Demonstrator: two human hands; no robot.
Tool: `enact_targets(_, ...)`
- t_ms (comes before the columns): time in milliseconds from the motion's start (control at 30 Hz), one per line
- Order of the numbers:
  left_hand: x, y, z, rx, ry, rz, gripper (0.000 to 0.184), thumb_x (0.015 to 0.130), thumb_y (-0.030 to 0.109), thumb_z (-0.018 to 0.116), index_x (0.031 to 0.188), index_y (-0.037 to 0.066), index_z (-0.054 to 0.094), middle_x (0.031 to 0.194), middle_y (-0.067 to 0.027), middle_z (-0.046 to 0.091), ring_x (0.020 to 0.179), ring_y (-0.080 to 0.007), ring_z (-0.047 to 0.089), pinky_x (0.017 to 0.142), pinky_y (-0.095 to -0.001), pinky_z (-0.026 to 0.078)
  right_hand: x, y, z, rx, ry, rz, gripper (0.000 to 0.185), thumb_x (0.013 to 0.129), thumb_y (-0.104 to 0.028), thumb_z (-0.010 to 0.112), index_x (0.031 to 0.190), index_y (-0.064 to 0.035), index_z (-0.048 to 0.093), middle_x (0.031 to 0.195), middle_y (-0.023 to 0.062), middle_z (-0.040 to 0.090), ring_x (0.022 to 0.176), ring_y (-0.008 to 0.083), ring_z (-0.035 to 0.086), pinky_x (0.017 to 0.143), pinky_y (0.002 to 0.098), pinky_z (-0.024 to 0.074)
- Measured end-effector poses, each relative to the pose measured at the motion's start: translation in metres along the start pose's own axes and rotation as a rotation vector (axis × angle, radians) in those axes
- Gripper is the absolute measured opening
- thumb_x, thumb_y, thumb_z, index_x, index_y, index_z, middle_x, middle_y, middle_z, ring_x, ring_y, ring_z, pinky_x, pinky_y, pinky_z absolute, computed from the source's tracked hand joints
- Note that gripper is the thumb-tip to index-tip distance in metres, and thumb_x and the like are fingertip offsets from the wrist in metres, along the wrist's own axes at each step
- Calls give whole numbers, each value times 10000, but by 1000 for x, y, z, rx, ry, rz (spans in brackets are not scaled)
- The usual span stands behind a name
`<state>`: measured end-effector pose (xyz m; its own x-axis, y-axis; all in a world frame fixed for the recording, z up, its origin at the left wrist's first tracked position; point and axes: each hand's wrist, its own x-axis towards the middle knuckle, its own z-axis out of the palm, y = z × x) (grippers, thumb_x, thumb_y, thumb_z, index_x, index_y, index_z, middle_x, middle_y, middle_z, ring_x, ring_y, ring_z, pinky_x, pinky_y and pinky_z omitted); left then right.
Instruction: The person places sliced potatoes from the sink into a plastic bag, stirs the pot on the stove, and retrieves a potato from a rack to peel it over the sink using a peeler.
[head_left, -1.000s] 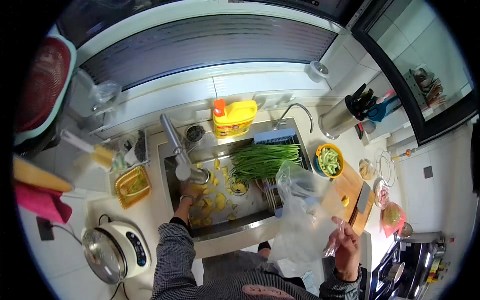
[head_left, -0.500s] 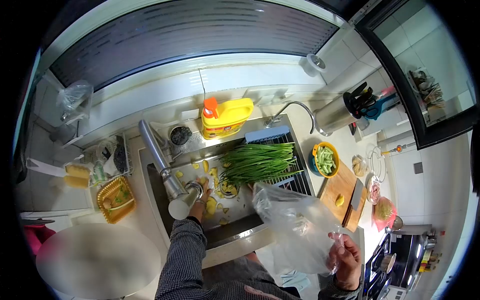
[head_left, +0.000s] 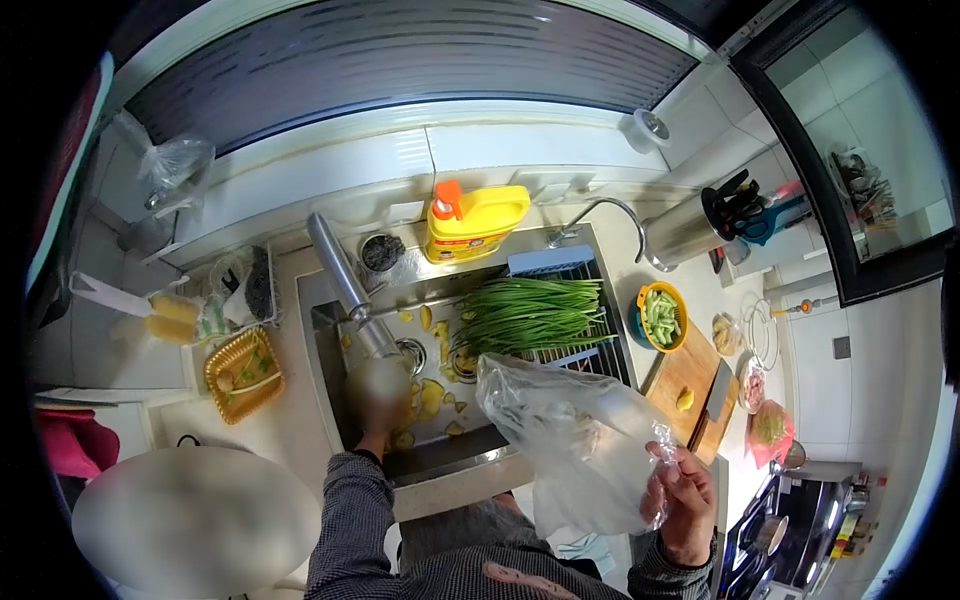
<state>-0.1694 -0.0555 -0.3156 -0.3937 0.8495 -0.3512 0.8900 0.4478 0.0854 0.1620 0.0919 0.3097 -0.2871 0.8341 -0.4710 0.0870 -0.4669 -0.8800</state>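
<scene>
My right hand (head_left: 685,495) pinches the edge of a clear plastic bag (head_left: 560,425), which hangs open over the front edge of the sink (head_left: 480,455). My left hand (head_left: 375,425) is inside the sink at its left, close beneath the head of the metal faucet (head_left: 340,275). Its fingers are smeared and partly hidden, so I cannot tell what they hold. Yellowish peelings (head_left: 431,397) lie scattered over the sink floor and around the drain. A bunch of long green chives (head_left: 535,315) rests on the drying rack at the sink's right side.
Behind the sink stands a yellow jug (head_left: 478,225) with an orange cap. To the right are a colander of cut green vegetables (head_left: 660,317), a cutting board (head_left: 672,385) and a cleaver (head_left: 716,390). A brown basket (head_left: 243,375) sits to the left.
My left hand has moved left and down in the sink, and the faucet head has swung with it. The bag's mouth has shifted slightly left and up. My right hand keeps its grip.
</scene>
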Motion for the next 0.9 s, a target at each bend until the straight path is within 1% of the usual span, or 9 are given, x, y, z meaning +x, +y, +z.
enact_targets(67,-11,7,-31,-346,-127,-1,640,936,429,501,1494,232,257,1547,-184,158,1317,-450,320,943,-596,402,0,1,2,-28,-9,3,378,917,-172,522,1206,69,545,649,23,496,551,101,477,499,235,396)
enact_targets(200,-17,18,-78,-164,-333,7,626,938,394,526,1479,198,278,1428,-206,399,1244,-400,440,930,-519,433,-2,0,9,-54,-24,-7,358,924,-150,509,1213,58,548,667,23,498,572,101,478,522,237,407)
enact_targets(300,-14,10,-50,-1095,64,-234,517,953,342,536,1397,114,399,1186,-168,601,1028,-296,594,836,-417,486,-1,3,7,-40,-49,-6,339,936,-117,485,1223,53,547,679,17,493,598,98,475,549,232,410)
enact_targets(400,-34,26,-129,-652,155,-95,388,973,311,523,1249,37,517,947,-102,646,768,-180,617,695,-338,500,-3,4,8,-45,-93,-4,337,940,-106,475,1232,47,547,698,-2,485,663,94,473,599,216,389)
enact_targets(500,-64,45,-220,-1169,314,8,293,987,268,503,1131,21,569,905,-77,623,723,-154,611,631,-321,506,-1,8,6,-51,-128,-10,340,935,-96,481,1236,47,547,712,-11,479,673,91,464,610,207,361)
enact_targets(567,-103,59,-329,-2078,-139,87,250,990,253,494,1101,41,565,917,-62,612,775,-152,633,648,-301,518,2,16,6,-56,-127,-46,327,956,-153,491,1223,24,553,668,8,497,539,85,469,517,219,405)
enact_targets(667,-146,83,-438,-1948,-268,126,222,944,173,573,1111,27,555,1042,-79,580,827,-210,643,631,-350,567,1,17,8,-68,-188,-35,319,956,-121,482,1233,25,545,688,9,498,603,87,472,536,221,411)
enact_targets(733,-164,103,-490,-1901,-409,201,241,981,252,491,1131,69,538,977,-75,600,777,-187,646,643,-321,541,2,23,11,-44,-195,-49,317,958,-125,480,1232,18,546,689,10,498,602,90,473,532,224,411)
enact_targets(900,-133,169,-500,-2078,-1001,210,295,944,308,546,1148,94,538,963,-108,632,792,-221,657,634,-393,579,-2,30,20,70,-187,-35,202,964,-143,479,1129,-57,557,703,28,525,616,108,499,538,224,399)
